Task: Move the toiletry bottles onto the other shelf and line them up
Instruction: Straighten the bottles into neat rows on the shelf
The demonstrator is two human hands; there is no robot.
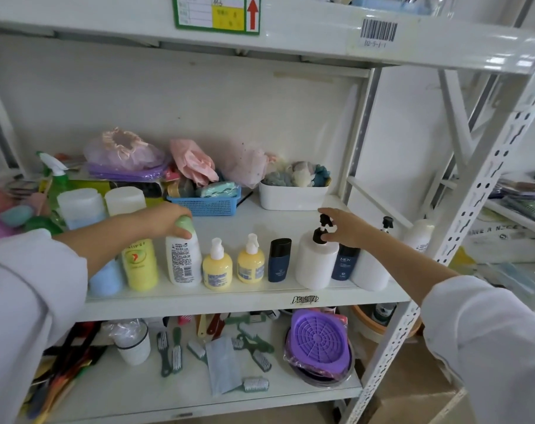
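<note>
Two white sleeves [30, 286] fill the near corners, one per arm. On the middle shelf [245, 298] the left hand [162, 220] curls over the green cap of one white bottle [183, 261], gripping it from above. At the right hand [346, 228] the fingers pinch the black pump of one white pump bottle [315, 261]. Between the hands stand two yellow pump bottles [217, 270] and one dark blue bottle [279, 260], upright in a row. Just left of the left hand stands one tall yellow bottle [139, 264]; under the right wrist one dark bottle marked MEN [344, 261] and, beyond it, a second white pump bottle [372, 270]. Beyond the hands sit one blue basket [206, 205] and one white tub [292, 198]
</note>
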